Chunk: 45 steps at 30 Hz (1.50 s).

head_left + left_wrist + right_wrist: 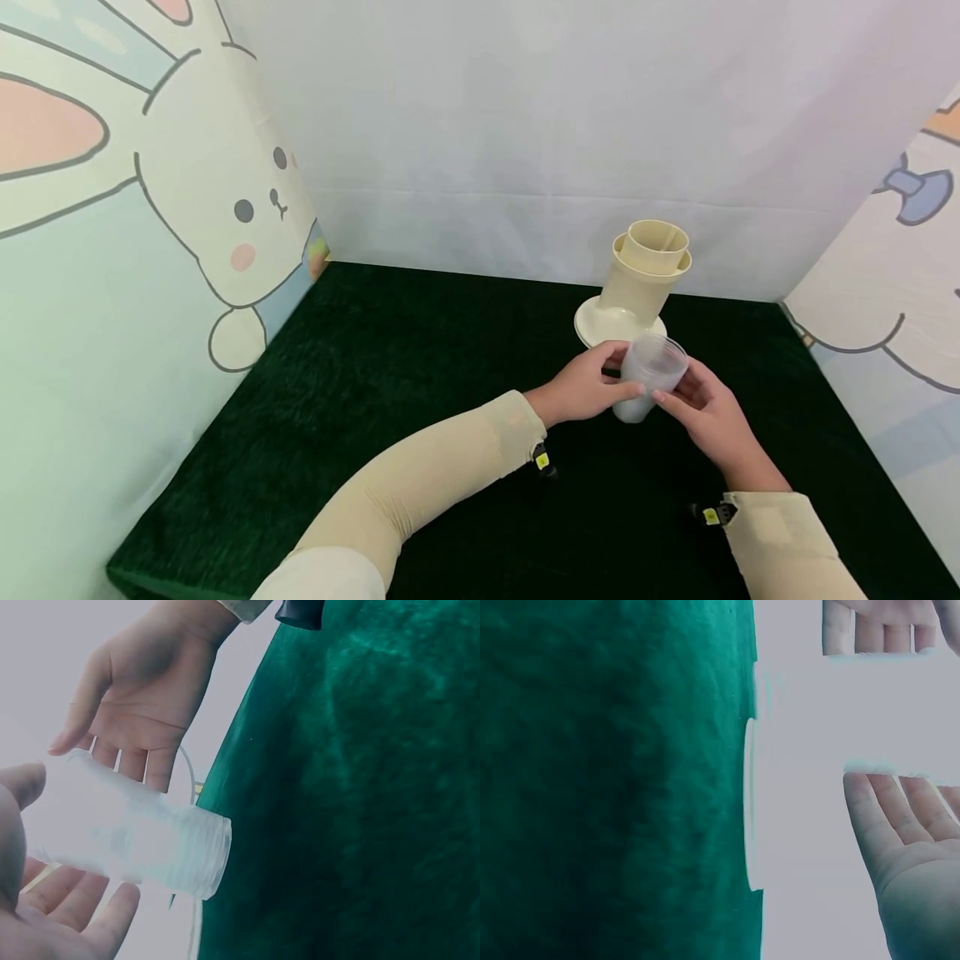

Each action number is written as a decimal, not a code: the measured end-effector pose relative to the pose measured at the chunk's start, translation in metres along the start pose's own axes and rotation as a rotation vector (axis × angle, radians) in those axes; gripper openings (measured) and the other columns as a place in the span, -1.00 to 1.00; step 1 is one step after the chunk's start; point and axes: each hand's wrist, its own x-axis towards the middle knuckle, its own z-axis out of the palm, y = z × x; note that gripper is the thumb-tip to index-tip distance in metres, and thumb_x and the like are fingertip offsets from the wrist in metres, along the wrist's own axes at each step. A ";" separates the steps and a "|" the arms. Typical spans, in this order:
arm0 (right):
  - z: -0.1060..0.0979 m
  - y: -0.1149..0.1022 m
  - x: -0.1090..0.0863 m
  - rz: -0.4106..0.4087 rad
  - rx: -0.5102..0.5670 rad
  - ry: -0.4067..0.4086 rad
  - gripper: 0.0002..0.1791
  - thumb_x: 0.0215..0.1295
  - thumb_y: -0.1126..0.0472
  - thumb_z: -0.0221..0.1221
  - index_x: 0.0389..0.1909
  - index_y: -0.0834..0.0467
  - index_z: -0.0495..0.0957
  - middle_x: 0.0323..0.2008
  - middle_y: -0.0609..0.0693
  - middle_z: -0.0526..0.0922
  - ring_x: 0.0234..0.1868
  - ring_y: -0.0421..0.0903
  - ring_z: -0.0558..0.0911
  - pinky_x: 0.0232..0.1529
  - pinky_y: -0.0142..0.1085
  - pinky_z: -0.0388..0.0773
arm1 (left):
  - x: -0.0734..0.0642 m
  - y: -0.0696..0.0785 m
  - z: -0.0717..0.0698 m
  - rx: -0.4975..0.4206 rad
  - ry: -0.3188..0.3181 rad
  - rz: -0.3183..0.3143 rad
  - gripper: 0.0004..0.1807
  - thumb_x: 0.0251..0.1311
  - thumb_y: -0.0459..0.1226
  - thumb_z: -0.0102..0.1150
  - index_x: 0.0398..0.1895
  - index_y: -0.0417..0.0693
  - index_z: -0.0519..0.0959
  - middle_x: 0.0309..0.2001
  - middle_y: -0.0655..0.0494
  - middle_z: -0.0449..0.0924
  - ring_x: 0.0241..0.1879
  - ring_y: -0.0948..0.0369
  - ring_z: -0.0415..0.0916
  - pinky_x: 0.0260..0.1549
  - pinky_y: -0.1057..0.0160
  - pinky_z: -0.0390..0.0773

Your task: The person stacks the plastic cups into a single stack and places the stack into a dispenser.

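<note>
A stack of translucent plastic cups (649, 363) is between my two hands, rim end up and slightly tilted in the head view. My left hand (579, 388) grips its left side, thumb on the near face and fingers behind. From the right, my right hand (716, 421) holds it with the thumb in front and fingers round the back. Several nested rims show as ridges on the stack (131, 832) in the left wrist view. Glare washes out much of it in the right wrist view. Just behind the cups stands a cream plastic holder (637, 287) with round tubes.
The holder's round base (592, 321) rests on a dark green cloth-covered table (420, 350). A white curtain (525, 125) hangs along the back. Panels with cartoon rabbits (217, 192) close off both sides.
</note>
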 end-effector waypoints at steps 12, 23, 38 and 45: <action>-0.023 -0.036 0.032 -0.065 -0.094 -0.018 -0.28 0.55 0.07 0.19 0.57 0.19 0.16 0.30 0.25 0.47 0.09 -0.36 0.54 -0.04 -0.64 0.49 | 0.024 0.036 -0.028 0.054 0.012 0.016 -0.40 0.44 -0.01 0.25 0.45 0.07 0.38 0.29 0.31 0.47 0.21 0.36 0.45 0.13 0.33 0.53; -0.052 -0.075 0.073 -0.036 -0.159 0.029 -0.19 0.53 -0.09 0.15 0.65 0.03 0.05 0.42 0.21 0.37 0.31 0.15 0.48 -0.08 -0.68 0.44 | 0.056 0.082 -0.045 0.089 0.100 0.063 -0.35 0.45 0.02 0.22 0.51 0.08 0.33 0.30 0.33 0.47 0.21 0.42 0.44 0.14 0.41 0.48; -0.073 -0.114 0.115 -0.080 -0.150 0.129 -0.25 0.52 -0.11 0.14 0.60 0.04 0.15 0.39 0.11 0.34 0.32 0.05 0.48 0.17 -0.36 0.55 | 0.086 0.132 -0.064 0.041 0.204 0.063 -0.36 0.50 -0.04 0.17 0.56 0.09 0.27 0.31 0.32 0.46 0.18 0.44 0.45 0.05 0.46 0.50; -0.084 -0.128 0.125 -0.051 -0.173 0.183 -0.23 0.51 -0.17 0.12 0.60 0.00 0.13 0.44 0.11 0.32 0.39 0.07 0.45 0.34 -0.01 0.45 | 0.095 0.154 -0.066 0.089 0.223 0.040 -0.35 0.49 -0.02 0.17 0.56 0.14 0.26 0.31 0.37 0.45 0.18 0.49 0.44 0.05 0.51 0.46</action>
